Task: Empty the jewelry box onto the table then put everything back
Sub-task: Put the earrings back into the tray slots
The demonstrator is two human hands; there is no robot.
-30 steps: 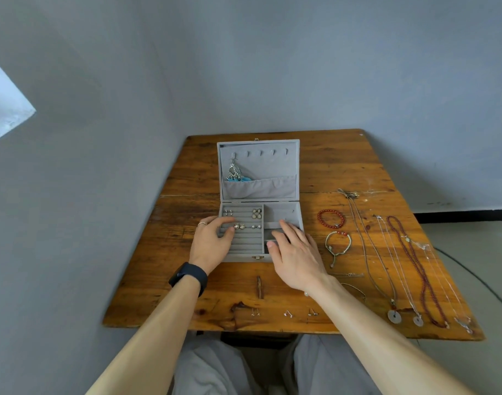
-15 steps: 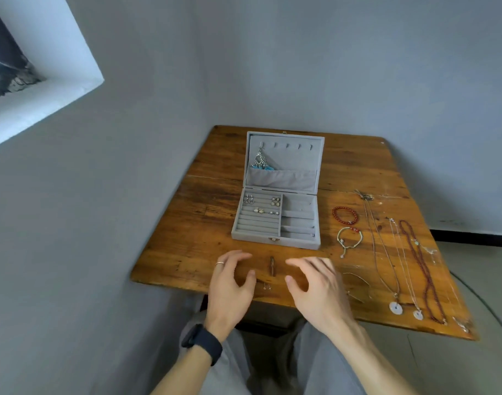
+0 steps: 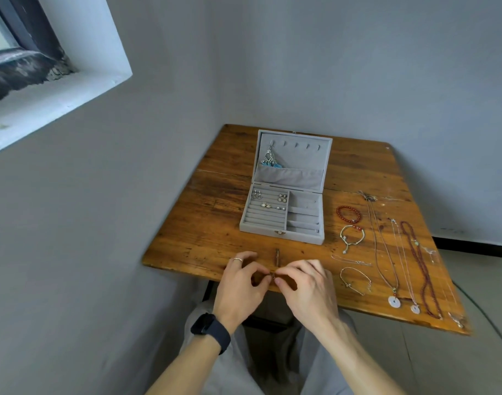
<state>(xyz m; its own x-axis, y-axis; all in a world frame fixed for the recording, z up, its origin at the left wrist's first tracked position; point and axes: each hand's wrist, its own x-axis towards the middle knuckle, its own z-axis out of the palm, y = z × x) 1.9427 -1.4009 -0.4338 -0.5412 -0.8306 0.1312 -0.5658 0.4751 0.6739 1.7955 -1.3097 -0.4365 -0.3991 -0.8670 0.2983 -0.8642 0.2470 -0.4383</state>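
Window (image 3: 30, 52): It was high up on the left, set in the gray wall.
Table (image 3: 204, 223): It was brown wood and stood in the corner of the room.
Watch (image 3: 211, 330): A dark one was on the left wrist.
Left hand (image 3: 241, 283): It was at the near edge of the table. Its fingers were curled, and its thumb and first finger pinched a tiny piece. A thin ring (image 3: 237, 260) was on one finger.
Tiny piece (image 3: 272, 276): It sat between the tips of both hands, just over the table's near edge. It was too small to tell what it was.
Box (image 3: 261, 233): The gray box sat open in the middle of the table, well past the hands. Its lid (image 3: 298, 155) stood up at the back. A dangly earring (image 3: 269, 158) hung inside the lid on the left. A few small earrings (image 3: 269, 202) sat in the left rows. The right parts of the box looked bare.
Right hand (image 3: 307, 289): Its fingers were curled too. Its fingertips met the left hand's and pinched the same tiny piece.
Bracelets: A red bead bracelet (image 3: 349, 214) lay just right of the box. A pale cord bracelet (image 3: 352, 236) lay near it, closer to the person. A thin chain bracelet (image 3: 355, 280) lay closer still.
Necklaces: They lay in long lines at the far right. One had a round white charm (image 3: 393, 301). One was a dark red bead necklace (image 3: 421, 266).
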